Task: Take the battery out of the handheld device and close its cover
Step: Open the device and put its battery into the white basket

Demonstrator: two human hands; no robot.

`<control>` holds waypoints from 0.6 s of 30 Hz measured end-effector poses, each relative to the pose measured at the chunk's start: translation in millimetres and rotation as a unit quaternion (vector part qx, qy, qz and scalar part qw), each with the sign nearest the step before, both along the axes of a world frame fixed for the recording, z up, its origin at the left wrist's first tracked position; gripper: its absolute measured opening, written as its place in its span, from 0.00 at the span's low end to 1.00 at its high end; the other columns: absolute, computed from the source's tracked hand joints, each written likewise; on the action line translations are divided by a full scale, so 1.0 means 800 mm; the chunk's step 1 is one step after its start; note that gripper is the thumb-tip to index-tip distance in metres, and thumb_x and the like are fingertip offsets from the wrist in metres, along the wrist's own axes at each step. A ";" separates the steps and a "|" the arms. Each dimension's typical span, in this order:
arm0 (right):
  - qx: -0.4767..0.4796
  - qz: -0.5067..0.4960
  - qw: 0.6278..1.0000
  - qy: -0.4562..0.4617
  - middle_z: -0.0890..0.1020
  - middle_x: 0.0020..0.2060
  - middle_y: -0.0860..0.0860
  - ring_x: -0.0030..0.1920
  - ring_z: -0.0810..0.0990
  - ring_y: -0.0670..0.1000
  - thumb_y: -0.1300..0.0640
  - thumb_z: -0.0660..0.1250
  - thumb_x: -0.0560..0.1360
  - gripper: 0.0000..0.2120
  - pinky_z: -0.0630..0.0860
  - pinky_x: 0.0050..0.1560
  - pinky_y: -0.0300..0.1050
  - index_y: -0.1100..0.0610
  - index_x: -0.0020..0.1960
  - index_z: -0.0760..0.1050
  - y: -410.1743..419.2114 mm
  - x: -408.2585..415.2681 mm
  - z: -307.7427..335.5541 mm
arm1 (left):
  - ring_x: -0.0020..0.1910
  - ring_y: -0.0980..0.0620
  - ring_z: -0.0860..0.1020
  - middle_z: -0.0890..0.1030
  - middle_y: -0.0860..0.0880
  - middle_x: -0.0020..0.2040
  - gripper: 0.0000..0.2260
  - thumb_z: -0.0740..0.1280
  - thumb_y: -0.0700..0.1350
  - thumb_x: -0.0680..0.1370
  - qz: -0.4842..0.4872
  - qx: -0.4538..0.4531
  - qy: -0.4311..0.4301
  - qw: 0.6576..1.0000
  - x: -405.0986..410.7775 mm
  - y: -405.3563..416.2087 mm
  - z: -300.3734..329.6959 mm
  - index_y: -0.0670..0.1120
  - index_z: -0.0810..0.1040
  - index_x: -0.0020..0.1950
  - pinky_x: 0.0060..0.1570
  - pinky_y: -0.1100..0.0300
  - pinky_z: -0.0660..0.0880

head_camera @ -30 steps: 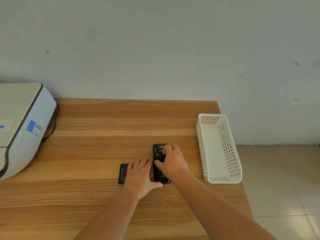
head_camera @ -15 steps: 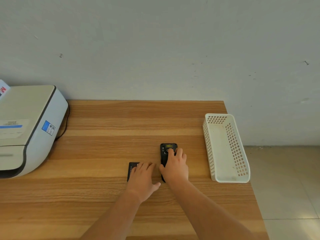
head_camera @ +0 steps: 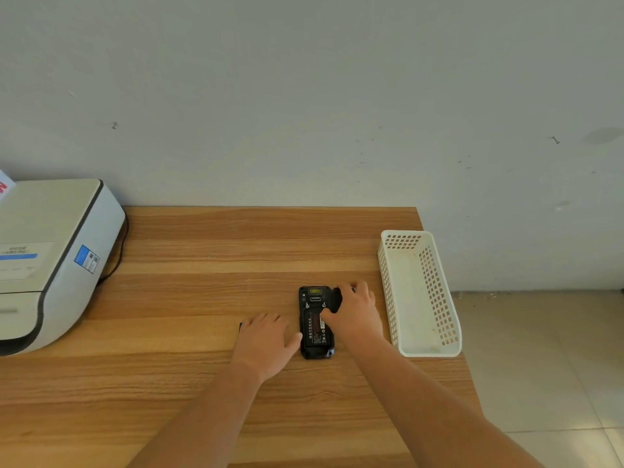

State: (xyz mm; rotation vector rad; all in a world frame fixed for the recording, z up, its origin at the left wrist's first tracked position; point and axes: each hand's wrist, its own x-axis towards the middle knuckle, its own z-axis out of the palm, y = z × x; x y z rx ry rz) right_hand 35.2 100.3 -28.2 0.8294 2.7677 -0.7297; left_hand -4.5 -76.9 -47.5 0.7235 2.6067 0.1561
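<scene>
While my right hand (head_camera: 356, 312) pinches the cover (head_camera: 336, 298) mid-frame, my left hand (head_camera: 266, 342) lies flat beside. The battery (head_camera: 315, 327) looks light, rigid and slick; I'd pry at its top edge.

A black handheld device (head_camera: 316, 352) is laid back-up on a wooden table (head_camera: 185, 298), its labelled battery (head_camera: 316, 327) exposed. Its black cover (head_camera: 337, 298) is gripped by the right hand (head_camera: 358, 315); a dark flat object (head_camera: 241, 327) is covered by the flat left hand (head_camera: 266, 342).
</scene>
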 end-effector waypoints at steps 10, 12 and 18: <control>-0.001 -0.013 0.999 -0.051 0.66 0.66 0.55 0.64 0.68 0.56 0.47 0.67 0.74 0.26 0.74 0.56 0.50 0.52 0.70 0.66 0.025 0.015 0.009 | 0.59 0.51 0.73 0.78 0.52 0.57 0.20 0.51 0.61 0.80 0.007 -0.040 -0.017 0.999 -0.005 0.021 0.020 0.51 0.76 0.58 0.62 0.51 0.67; -0.002 -0.006 0.997 -0.081 0.66 0.66 0.55 0.64 0.68 0.56 0.48 0.67 0.75 0.24 0.74 0.54 0.49 0.53 0.68 0.67 0.022 0.019 0.001 | 0.58 0.51 0.73 0.78 0.52 0.56 0.20 0.52 0.61 0.80 0.012 -0.039 -0.018 0.999 -0.001 0.022 0.019 0.51 0.76 0.58 0.61 0.51 0.67; 0.021 0.009 0.992 -0.126 0.67 0.64 0.55 0.62 0.69 0.55 0.49 0.65 0.76 0.22 0.70 0.44 0.46 0.54 0.67 0.66 0.021 0.028 -0.024 | 0.57 0.52 0.74 0.78 0.54 0.54 0.21 0.52 0.62 0.79 0.019 -0.041 -0.043 0.998 0.010 0.015 0.008 0.51 0.78 0.58 0.60 0.51 0.68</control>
